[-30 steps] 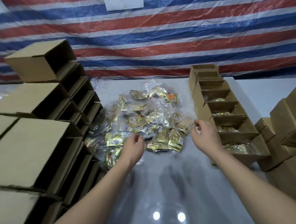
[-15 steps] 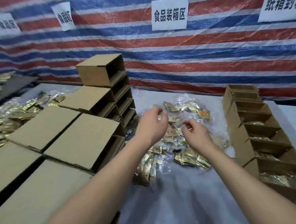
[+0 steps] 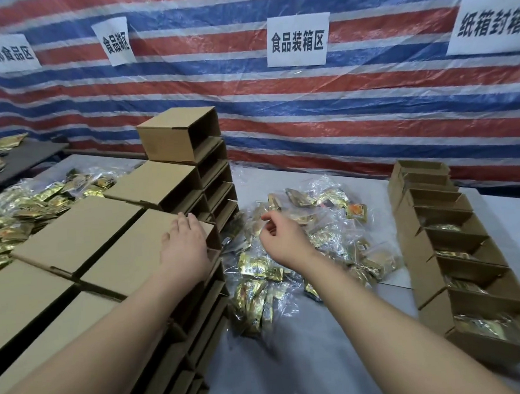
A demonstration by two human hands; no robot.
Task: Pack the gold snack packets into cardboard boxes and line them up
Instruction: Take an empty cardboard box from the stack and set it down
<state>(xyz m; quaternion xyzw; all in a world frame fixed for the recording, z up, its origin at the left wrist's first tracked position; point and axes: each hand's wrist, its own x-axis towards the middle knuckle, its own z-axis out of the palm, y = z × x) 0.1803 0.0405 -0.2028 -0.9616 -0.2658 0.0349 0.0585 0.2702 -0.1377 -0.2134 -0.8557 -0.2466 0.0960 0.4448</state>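
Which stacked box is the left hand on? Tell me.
The left hand rests flat on the box beside the packet pile, the middle stack's top. The tallest stack's top box stands untouched behind.

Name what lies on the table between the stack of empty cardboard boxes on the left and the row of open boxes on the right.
In the head view, a heap of gold snack packets in clear plastic wrap lies between the stack and the row, with the right hand above it.

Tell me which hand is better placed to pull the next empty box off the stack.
Left, probably. The left hand already rests flat on the top box of the near stack, while the right hand hovers over the gold packets, fingers loosely curled, apparently empty.
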